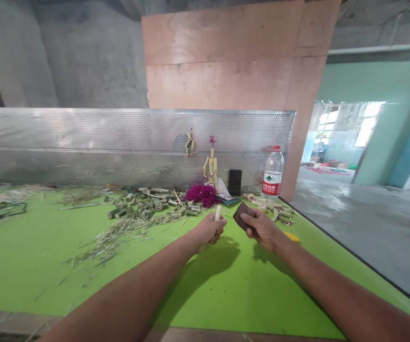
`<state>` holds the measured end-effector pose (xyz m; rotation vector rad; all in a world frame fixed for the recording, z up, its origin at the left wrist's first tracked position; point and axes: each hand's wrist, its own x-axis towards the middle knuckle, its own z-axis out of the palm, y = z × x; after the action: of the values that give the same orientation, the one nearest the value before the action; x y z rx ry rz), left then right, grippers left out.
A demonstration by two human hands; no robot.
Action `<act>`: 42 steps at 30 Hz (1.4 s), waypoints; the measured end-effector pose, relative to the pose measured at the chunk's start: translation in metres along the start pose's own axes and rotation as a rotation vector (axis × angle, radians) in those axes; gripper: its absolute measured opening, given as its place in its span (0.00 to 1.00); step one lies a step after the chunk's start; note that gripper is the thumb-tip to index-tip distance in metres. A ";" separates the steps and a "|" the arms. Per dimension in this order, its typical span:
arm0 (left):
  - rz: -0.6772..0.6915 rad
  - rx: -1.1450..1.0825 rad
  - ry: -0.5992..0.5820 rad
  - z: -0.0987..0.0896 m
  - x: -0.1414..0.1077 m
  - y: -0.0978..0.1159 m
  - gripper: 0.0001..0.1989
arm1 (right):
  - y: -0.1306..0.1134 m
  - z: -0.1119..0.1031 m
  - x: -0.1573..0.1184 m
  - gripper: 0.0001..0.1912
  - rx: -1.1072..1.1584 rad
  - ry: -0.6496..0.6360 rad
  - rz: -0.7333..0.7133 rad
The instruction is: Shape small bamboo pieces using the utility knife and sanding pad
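My left hand (209, 229) is closed around a short pale bamboo piece (218, 213), whose end sticks out above my fingers. My right hand (260, 229) pinches a dark brown abrasive pad (242, 214), possibly sandpaper, between thumb and fingers. The two hands are close together but apart, held above a green table mat (205, 285). Nearest to them lie scattered bamboo shavings (119, 235) on the left and pale bamboo parts (271, 204) ahead to the right.
Cut bamboo rings (140, 206) lie behind the shavings. A magenta tuft (202, 194), a jointed bamboo figure (211, 168), a black phone (235, 182) and a water bottle (272, 173) stand before a perforated metal panel (119, 142). The table's right edge drops to a concrete floor (361, 223).
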<state>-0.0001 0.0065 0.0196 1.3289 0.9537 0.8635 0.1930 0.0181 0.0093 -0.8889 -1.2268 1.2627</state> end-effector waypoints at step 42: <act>0.042 -0.187 -0.462 0.004 -0.008 -0.006 0.12 | 0.000 0.015 -0.006 0.20 -0.505 0.129 -0.283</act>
<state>0.0005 -0.0033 0.0137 1.3116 0.4742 0.6198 0.1785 0.0104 0.0108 -1.0881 -1.5350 0.6668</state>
